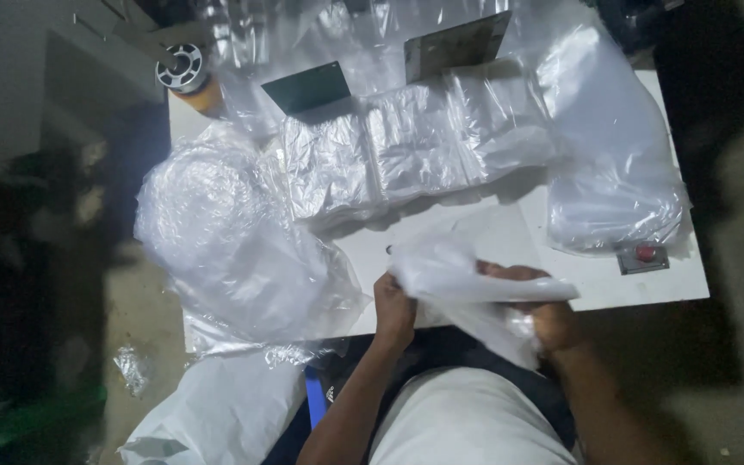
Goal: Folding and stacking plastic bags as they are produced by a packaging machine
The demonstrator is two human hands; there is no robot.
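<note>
A thin clear plastic bag (458, 274) is held over the near edge of the white table (639, 288). My left hand (393, 312) pinches its left end, fingers closed on the film. My right hand (540, 314) grips the bag's right side, with crumpled film hanging below the fingers. Just behind, stacks of folded clear bags (415, 151) lie in a row across the table's middle.
A big clear sack (226, 241) bulges over the table's left edge. Another full clear sack (609, 164) lies at the right. A red push button in a grey box (644, 256) sits near the right front corner. A tape roll (184, 69) stands at the back left.
</note>
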